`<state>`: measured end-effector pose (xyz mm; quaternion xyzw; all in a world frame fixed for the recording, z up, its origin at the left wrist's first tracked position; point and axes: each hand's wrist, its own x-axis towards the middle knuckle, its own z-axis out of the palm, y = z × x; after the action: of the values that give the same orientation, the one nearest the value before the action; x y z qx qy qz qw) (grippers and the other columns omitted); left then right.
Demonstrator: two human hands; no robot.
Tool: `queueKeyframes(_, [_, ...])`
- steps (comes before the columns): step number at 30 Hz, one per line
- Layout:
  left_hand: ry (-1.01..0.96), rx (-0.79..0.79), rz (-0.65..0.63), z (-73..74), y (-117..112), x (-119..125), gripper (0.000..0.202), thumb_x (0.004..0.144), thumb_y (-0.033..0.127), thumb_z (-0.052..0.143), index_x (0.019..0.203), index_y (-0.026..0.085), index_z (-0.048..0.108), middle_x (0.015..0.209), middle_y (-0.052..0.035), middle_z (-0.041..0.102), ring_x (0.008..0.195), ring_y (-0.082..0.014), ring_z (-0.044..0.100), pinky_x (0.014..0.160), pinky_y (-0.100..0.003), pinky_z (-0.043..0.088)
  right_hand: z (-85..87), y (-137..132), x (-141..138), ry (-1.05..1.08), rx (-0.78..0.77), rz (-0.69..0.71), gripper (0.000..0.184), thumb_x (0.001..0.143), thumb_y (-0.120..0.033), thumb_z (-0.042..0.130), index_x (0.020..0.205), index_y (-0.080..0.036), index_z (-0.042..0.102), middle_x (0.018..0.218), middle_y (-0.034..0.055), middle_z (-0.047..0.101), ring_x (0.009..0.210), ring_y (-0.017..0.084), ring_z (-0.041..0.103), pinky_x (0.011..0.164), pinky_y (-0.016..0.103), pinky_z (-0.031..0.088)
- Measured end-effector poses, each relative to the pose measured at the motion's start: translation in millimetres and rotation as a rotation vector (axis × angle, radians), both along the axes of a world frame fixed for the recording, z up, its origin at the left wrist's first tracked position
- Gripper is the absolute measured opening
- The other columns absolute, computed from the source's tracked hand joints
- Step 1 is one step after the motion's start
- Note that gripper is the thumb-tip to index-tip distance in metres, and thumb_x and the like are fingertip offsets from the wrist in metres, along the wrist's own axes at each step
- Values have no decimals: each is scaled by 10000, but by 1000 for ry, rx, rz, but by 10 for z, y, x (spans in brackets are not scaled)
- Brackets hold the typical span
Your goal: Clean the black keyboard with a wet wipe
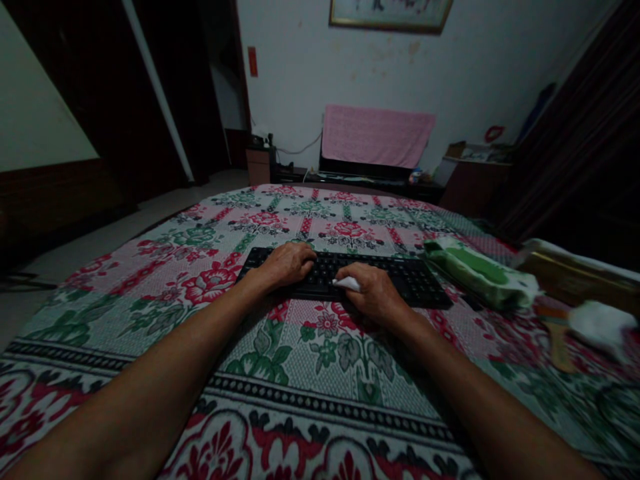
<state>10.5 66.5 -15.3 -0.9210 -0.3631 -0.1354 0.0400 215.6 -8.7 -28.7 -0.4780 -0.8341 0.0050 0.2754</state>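
A black keyboard lies flat on a flowered cloth cover. Over its left half rests my left hand, fingers curled across the far edge and the keys; their tips are partly hidden. My right hand is closed on a small folded white tissue, which it presses near the keyboard's front middle keys. Just right of the keyboard sits a green-and-white soft wipes packet.
On the right lie a wooden-handled brush, a crumpled white tissue wad and a brownish box. Past the cover's far edge, a pink towel drapes over a dark screen on a low stand.
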Motion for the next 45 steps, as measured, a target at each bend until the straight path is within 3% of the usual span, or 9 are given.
queueKeyframes(25, [9, 1, 5, 10, -3, 8, 277, 813, 226, 390, 970, 179, 613, 1044, -53, 601, 920, -177, 560, 825, -296, 415, 36, -4, 60, 51, 27, -118, 201, 690, -125, 509, 866, -193, 577, 850, 38, 578, 774, 160, 535, 710, 270, 391])
queueKeyframes(33, [7, -5, 13, 4, -10, 17, 277, 813, 225, 391, 977, 184, 611, 1047, -54, 604, 917, -183, 563, 819, -303, 416, 8, -1, -13, 74, 11, -16, 213, 700, -99, 519, 875, -204, 579, 850, 26, 593, 790, 150, 541, 719, 261, 389])
queueKeyframes(40, [10, 4, 0, 10, -5, 11, 285, 809, 225, 391, 979, 173, 613, 1047, -62, 605, 925, -189, 562, 825, -306, 416, 21, 29, 58, 69, 54, -175, 195, 685, -99, 516, 842, -192, 584, 830, 42, 579, 791, 167, 536, 715, 272, 392])
queueKeyframes(45, [18, 7, 4, 8, -6, 11, 279, 806, 217, 392, 974, 179, 611, 1048, -53, 603, 927, -179, 559, 828, -300, 413, 4, 31, 17, 84, 68, -127, 201, 706, -93, 495, 852, -196, 586, 834, 39, 582, 776, 157, 535, 707, 267, 394])
